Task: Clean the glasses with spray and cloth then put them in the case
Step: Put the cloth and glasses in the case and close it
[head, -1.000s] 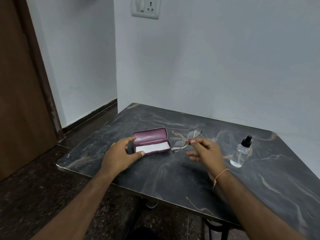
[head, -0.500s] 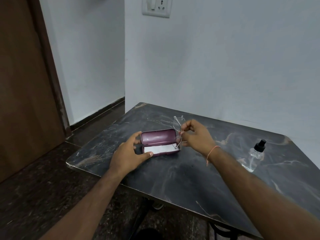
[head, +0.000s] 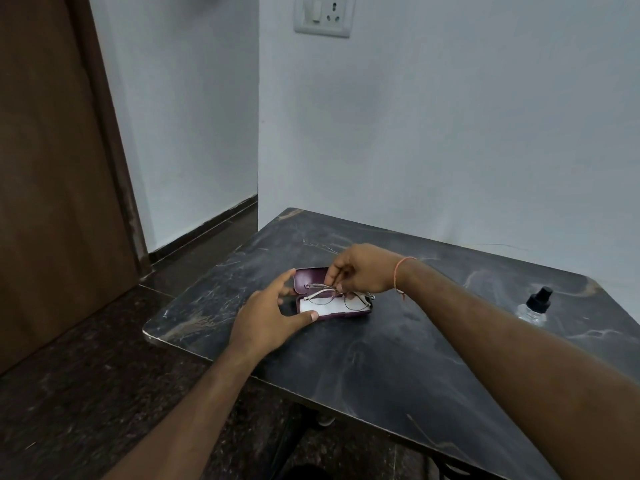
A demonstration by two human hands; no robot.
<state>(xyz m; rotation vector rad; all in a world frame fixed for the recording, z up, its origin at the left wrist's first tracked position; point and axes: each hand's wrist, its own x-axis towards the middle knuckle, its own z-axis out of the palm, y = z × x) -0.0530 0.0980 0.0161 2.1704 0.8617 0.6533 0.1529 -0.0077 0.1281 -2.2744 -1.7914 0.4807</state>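
Note:
A maroon glasses case (head: 346,314) lies open on the dark marble table (head: 398,358), with a white cloth (head: 311,307) in its tray. Thin metal-framed glasses (head: 337,297) lie folded across the tray, over the cloth. My right hand (head: 360,270) reaches in from the right and pinches the frame at its bridge. My left hand (head: 273,317) rests at the case's left end, thumb against the front edge and fingers spread near the lid. A clear spray bottle (head: 533,308) with a black cap stands at the table's right side.
The table sits in a corner against a pale wall with a socket plate (head: 322,15). A brown door (head: 52,168) stands at the left. Dark stone floor (head: 86,375) lies below the table's left edge.
My right hand has carried the glasses from right of the case to over it and lowered them onto the tray. My left hand has stayed at the case.

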